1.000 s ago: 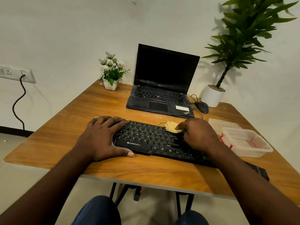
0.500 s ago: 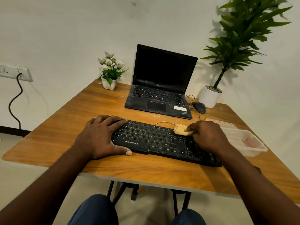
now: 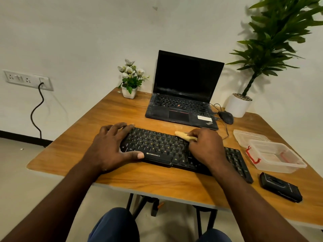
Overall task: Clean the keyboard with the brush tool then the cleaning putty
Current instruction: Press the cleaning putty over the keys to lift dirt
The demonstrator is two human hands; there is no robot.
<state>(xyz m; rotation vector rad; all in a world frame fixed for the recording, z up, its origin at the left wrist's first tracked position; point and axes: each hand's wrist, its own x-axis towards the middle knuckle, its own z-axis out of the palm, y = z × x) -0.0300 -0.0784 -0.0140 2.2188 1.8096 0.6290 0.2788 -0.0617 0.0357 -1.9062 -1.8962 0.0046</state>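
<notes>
Slid back leftward, the right hand [image 3: 206,147] pinches a pale yellow lump of cleaning putty [image 3: 183,135] on the top rows of the black plastic keyboard [image 3: 157,145], left hand [image 3: 111,147] spread flat steadying it on the wooden surface [image 3: 157,180]; seemingly the putty step, remaining keys needing dabbing next.

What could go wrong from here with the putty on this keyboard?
The putty under the right hand looks stretched thin on the keyboard, so bits may tear off and lodge between keys. The left hand steadies only the left end, so the right end could skid.
</notes>
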